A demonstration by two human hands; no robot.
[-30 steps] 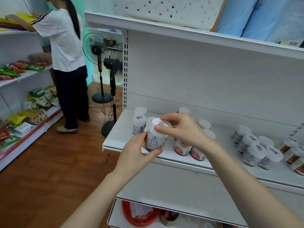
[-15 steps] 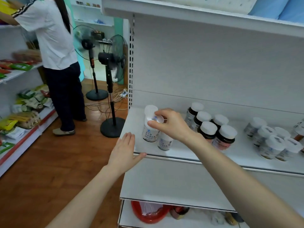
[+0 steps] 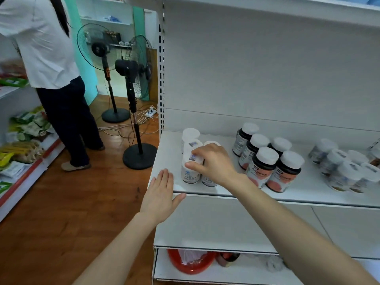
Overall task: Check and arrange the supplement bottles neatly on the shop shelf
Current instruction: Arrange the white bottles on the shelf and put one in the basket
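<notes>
Supplement bottle [image 3: 190,174] stands upright near the shelf [image 3: 226,191] front-left corner, directly beneath the right hand [image 3: 214,164], which seemingly pinches its cap; left hand [image 3: 160,195], fingers straight, waits just left

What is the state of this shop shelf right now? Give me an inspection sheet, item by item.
Surface: white shelf, bottles in three groups.
Job's things: front white bottle upright near left end; five dark bottles mid-shelf; blurred white-capped bottles at right.
Clutter: red basin on the bottom shelf.
Hands: right hand grips the front white bottle's cap; left hand open, flat at the shelf's front corner.
Cables: white cords and power strip on floor.
Surroundings: two standing fans; another person at a snack shelf.
</notes>
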